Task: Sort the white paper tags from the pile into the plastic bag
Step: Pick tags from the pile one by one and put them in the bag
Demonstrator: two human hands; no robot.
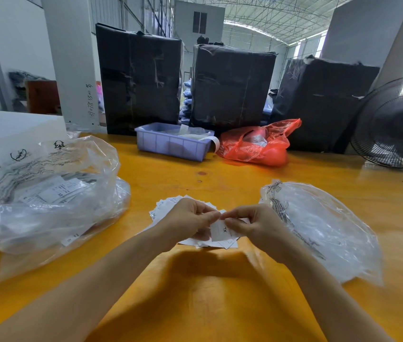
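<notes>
A pile of white paper tags (163,208) lies on the yellow table (220,304) in front of me, partly hidden under my hands. My left hand (188,222) and my right hand (252,224) meet above the pile, and both pinch one white tag (221,232) printed "XL". A clear plastic bag (324,228) lies flat just right of my right hand. A larger clear plastic bag (47,193) holding several printed tags sits at the left.
A lilac plastic bin (171,143) and a red plastic bag (257,144) stand at the back of the table. Behind them are three black wrapped bales (141,80). A black fan (395,124) stands at the right edge. A white box (10,127) is far left.
</notes>
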